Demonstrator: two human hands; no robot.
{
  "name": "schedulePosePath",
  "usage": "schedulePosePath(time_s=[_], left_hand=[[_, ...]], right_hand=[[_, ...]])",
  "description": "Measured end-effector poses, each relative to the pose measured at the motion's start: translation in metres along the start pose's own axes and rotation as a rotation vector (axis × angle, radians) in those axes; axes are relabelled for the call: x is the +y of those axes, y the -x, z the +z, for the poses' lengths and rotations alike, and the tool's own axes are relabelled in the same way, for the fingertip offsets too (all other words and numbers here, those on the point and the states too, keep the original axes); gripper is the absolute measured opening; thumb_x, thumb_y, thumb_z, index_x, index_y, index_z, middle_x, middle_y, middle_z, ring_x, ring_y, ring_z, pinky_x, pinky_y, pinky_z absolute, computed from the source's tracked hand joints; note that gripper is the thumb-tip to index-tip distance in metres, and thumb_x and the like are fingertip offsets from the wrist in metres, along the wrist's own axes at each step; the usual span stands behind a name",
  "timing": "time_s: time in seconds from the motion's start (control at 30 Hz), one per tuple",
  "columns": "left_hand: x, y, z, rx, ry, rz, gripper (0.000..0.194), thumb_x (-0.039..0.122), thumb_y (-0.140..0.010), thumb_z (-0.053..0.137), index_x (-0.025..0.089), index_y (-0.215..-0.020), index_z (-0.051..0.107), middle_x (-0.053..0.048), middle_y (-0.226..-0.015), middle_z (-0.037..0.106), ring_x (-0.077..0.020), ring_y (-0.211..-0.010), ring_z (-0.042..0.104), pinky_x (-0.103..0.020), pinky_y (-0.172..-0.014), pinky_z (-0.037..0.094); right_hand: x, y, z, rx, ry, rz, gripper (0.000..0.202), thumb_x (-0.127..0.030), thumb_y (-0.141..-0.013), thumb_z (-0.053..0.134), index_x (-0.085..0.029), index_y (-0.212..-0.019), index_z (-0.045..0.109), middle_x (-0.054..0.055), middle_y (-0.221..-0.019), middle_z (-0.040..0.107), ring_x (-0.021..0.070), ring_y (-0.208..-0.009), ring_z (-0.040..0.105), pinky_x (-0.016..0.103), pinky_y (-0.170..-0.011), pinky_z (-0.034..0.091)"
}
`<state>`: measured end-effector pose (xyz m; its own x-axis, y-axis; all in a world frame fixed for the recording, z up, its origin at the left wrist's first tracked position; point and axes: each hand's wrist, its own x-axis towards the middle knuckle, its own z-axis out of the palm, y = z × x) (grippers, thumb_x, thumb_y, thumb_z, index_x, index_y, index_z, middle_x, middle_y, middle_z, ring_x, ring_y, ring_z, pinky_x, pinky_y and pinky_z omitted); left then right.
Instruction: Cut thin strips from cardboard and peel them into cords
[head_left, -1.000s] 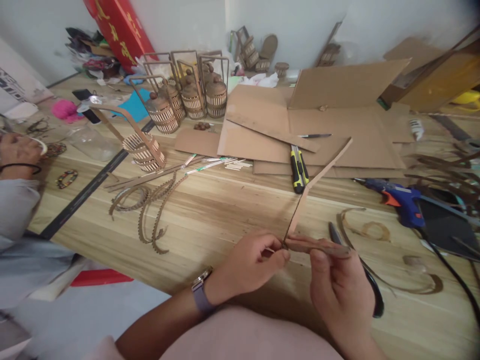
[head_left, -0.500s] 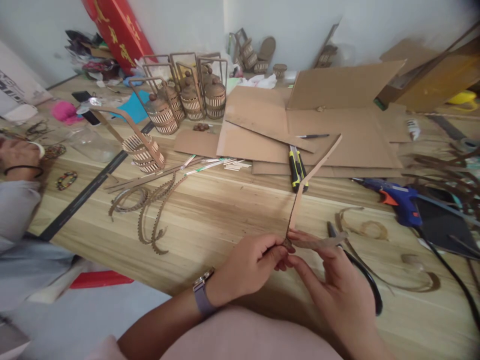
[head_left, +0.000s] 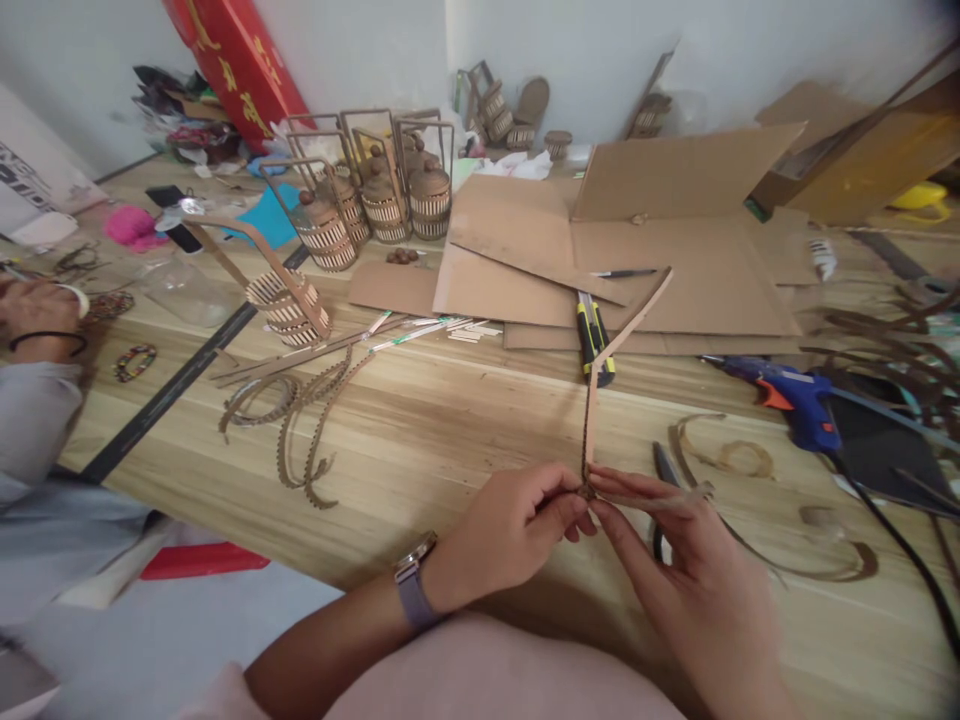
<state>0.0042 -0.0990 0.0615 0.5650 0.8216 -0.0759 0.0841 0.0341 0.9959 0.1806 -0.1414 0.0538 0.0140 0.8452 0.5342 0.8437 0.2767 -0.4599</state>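
Observation:
A bent strip of brown cardboard (head_left: pixel 591 420) rises from between my fingertips and angles off to the upper right. My left hand (head_left: pixel 517 530) pinches its lower end between thumb and fingers. On the other side, my right hand (head_left: pixel 697 575) holds the same end, thumb and fingers pressed together. Fingers hide the exact shape of the gripped end. Partly under my right hand lies a black-handled tool (head_left: pixel 663 465), mostly covered. Just beyond the strip rests a yellow-and-black utility knife (head_left: pixel 595 340).
Flat cardboard sheets (head_left: pixel 517 230) lie at the back. Small lidded cardboard baskets (head_left: pixel 326 232) stand back left, near an open basket (head_left: pixel 289 305). Curled strips (head_left: pixel 289 440) lie left. A blue glue gun (head_left: pixel 806 405) is at right; another person's hand (head_left: pixel 37 310) at far left.
Both hands have shifted slightly right, and my right fingers have closed in nearer the strip's end. The strip now stands more upright in its lower part.

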Motion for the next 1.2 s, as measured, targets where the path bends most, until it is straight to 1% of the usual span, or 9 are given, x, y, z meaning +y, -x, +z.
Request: schedulePosePath(time_s=[0.27,0.43,0.6,0.7,0.77,0.87,0.97,1.03,1.2], left_hand=[[0.008,-0.003,0.001,-0.012,-0.219,0.035,0.022,0.027,-0.1,0.051,0.02,-0.081,0.058,0.0,-0.078,0.067,-0.0137,-0.074,0.061,-0.024,-0.069,0.041],[0.013,-0.003,0.002,-0.026,-0.264,0.009,0.02,0.024,-0.098,0.053,0.019,-0.079,0.058,0.001,-0.077,0.067,-0.0128,-0.071,0.059,-0.024,-0.065,0.039],[0.013,-0.001,0.002,-0.069,-0.151,0.059,0.017,0.02,-0.096,0.051,0.018,-0.085,0.063,0.0,-0.08,0.07,-0.0122,-0.074,0.063,-0.022,-0.069,0.044],[0.012,-0.001,0.002,-0.076,-0.101,0.052,0.017,0.02,-0.096,0.05,0.018,-0.089,0.065,-0.002,-0.083,0.073,-0.0131,-0.077,0.066,-0.022,-0.072,0.047],[0.011,0.0,0.002,-0.075,-0.087,0.02,0.015,0.019,-0.095,0.051,0.017,-0.09,0.066,-0.002,-0.083,0.074,-0.0134,-0.077,0.066,-0.022,-0.071,0.048],[0.009,0.0,0.0,-0.07,-0.085,-0.033,0.015,0.021,-0.094,0.053,0.017,-0.094,0.067,-0.003,-0.086,0.074,-0.0139,-0.078,0.067,-0.022,-0.069,0.047],[0.004,-0.001,-0.001,-0.046,-0.043,-0.053,0.024,0.036,-0.098,0.055,0.016,-0.095,0.068,-0.003,-0.086,0.073,-0.0139,-0.077,0.066,-0.022,-0.067,0.047],[0.0,-0.001,0.0,-0.041,0.017,-0.066,0.031,0.042,-0.1,0.052,0.016,-0.091,0.066,-0.004,-0.083,0.072,-0.014,-0.076,0.067,-0.023,-0.069,0.049],[-0.001,-0.001,0.003,-0.035,-0.003,-0.095,0.026,0.032,-0.101,0.048,0.016,-0.086,0.063,-0.005,-0.079,0.074,-0.015,-0.074,0.071,-0.023,-0.068,0.052]], right_hand=[[0.001,-0.005,-0.01,-0.011,0.016,-0.126,0.018,-0.036,-0.096,0.061,-0.027,-0.112,0.065,0.001,-0.094,0.082,0.0187,-0.077,0.079,0.028,-0.067,0.063],[0.005,-0.007,-0.005,0.008,-0.119,-0.132,0.007,-0.032,-0.091,0.066,-0.027,-0.095,0.068,0.004,-0.092,0.082,0.0209,-0.078,0.079,0.03,-0.065,0.064],[0.007,-0.009,-0.002,0.021,-0.234,0.017,0.006,-0.028,-0.086,0.07,-0.026,-0.082,0.065,0.003,-0.082,0.08,0.0196,-0.068,0.077,0.03,-0.06,0.064],[0.007,-0.008,0.002,0.074,-0.327,0.153,0.011,-0.03,-0.083,0.073,-0.025,-0.084,0.064,0.003,-0.078,0.079,0.0213,-0.067,0.077,0.034,-0.063,0.065],[0.006,-0.007,0.004,0.113,-0.394,0.191,0.014,-0.029,-0.082,0.074,-0.025,-0.089,0.062,0.003,-0.078,0.079,0.0221,-0.067,0.077,0.035,-0.063,0.065],[0.003,-0.008,0.005,0.086,-0.334,0.115,0.006,-0.028,-0.084,0.071,-0.026,-0.086,0.066,0.002,-0.078,0.08,0.0224,-0.068,0.077,0.034,-0.061,0.065],[0.001,-0.009,0.005,0.015,-0.208,0.011,0.007,-0.032,-0.086,0.069,-0.027,-0.081,0.071,0.002,-0.079,0.08,0.0221,-0.069,0.077,0.034,-0.06,0.064],[0.0,-0.01,0.005,0.017,-0.186,-0.026,0.006,-0.031,-0.087,0.067,-0.027,-0.083,0.071,0.002,-0.079,0.08,0.0215,-0.068,0.077,0.033,-0.06,0.064],[-0.001,-0.009,0.009,0.045,-0.16,-0.038,0.008,-0.029,-0.089,0.064,-0.026,-0.083,0.068,0.002,-0.076,0.078,0.0205,-0.066,0.075,0.033,-0.06,0.062]])
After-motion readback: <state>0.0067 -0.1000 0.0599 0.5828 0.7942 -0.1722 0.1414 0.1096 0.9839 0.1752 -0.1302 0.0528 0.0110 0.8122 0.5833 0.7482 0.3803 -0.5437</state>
